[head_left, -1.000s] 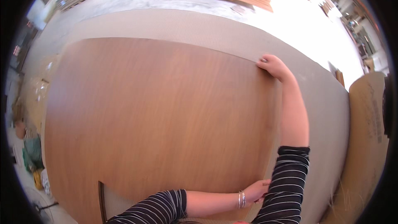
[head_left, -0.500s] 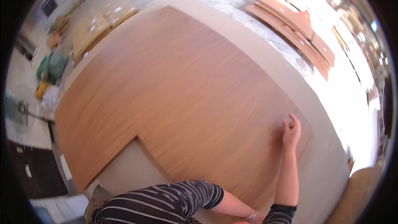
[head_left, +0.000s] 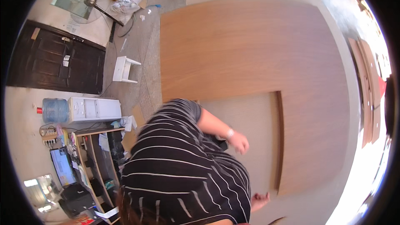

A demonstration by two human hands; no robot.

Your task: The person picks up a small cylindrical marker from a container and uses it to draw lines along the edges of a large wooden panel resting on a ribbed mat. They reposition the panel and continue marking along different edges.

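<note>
A large brown wood-grain panel (head_left: 250,41) lies flat on a pale board (head_left: 339,33). A rectangular notch in its near side shows a fine-ribbed light surface (head_left: 250,118). Over that notch hangs my left hand (head_left: 238,141), with a light band at the wrist. Its fingers are curled and slightly blurred, and what they hold, if anything, is hidden. My right hand (head_left: 260,201) is lower down, beside the near corner of the panel. Its fingers are partly spread and nothing shows in them. My black striped sleeve and torso hide part of the panel's near edge.
On the left stand a white stool (head_left: 123,70), a standing fan (head_left: 91,2), a dark door (head_left: 58,58), a water dispenser (head_left: 95,109) and a cluttered shelf (head_left: 98,150). Bags (head_left: 127,6) lie at the far left. More brown panels (head_left: 366,91) are stacked at the right.
The view has swung to the left, bringing the door, stool and shelf into sight. My right hand has come back from above the panel to near my body; my left hand now shows.
</note>
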